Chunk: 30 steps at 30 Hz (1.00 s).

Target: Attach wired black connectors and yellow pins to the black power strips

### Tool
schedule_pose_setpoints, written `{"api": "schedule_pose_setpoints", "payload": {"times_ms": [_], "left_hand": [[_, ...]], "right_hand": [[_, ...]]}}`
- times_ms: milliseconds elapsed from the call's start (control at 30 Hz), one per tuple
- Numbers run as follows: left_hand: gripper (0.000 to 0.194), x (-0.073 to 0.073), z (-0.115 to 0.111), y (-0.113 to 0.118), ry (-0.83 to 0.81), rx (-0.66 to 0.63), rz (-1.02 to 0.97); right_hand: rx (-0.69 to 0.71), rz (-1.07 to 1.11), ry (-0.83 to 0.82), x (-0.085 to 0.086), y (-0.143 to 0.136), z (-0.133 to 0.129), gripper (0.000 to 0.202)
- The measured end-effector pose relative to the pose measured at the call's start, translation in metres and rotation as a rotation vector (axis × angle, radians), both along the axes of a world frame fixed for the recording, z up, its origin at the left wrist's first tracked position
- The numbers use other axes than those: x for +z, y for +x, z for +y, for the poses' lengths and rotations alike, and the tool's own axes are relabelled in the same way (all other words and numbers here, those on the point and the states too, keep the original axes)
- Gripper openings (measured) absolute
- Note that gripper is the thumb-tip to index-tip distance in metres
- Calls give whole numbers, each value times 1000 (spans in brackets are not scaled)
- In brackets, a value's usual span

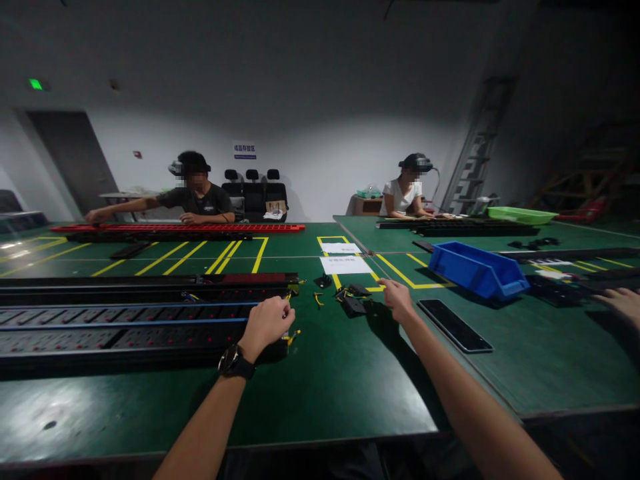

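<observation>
My left hand (270, 325), with a black watch (235, 362) on the wrist, is closed over the right end of a long black strip (190, 337) with rows of red-marked slots. What its curled fingers grip, if anything, is hidden. Yellow wire ends (294, 337) stick out beside it. Above the table my right hand (399, 301) is closed, its index finger bent out to the left; whether it holds something small is hidden. Just left of it lie several small black parts (354, 305) with yellow wires. A loose yellow piece (319, 300) lies nearer the strips.
A blue bin (475, 270) and a black phone (454, 325) lie to the right. White paper sheets (345, 265) lie behind the parts. Another person's hand (623, 303) reaches in at far right. Two people (203, 197) sit across the green table (320, 400), behind a red rail (225, 229).
</observation>
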State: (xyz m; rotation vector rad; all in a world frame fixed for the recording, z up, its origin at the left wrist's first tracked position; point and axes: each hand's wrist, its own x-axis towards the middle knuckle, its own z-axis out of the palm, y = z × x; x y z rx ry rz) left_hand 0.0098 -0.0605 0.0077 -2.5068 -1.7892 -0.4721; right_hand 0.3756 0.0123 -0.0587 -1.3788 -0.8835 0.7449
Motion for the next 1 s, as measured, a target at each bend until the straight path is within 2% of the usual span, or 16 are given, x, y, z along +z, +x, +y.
{"api": "schedule_pose_setpoints", "payload": {"times_ms": [100, 233, 733, 1000], "left_hand": [[29, 0, 0, 0, -3, -10, -11], [29, 1, -1, -1, -7, -11, -12], [28, 2, -1, 0, -9, 5, -6], [28, 3, -1, 1, -22, 15, 7]], "right_hand": [[-63, 240, -73, 1, 4, -1, 14], [-69, 346, -78, 3, 3, -3, 11], [-36, 298, -83, 9, -4, -6, 12], [-44, 359, -66, 8, -6, -5, 9]]}}
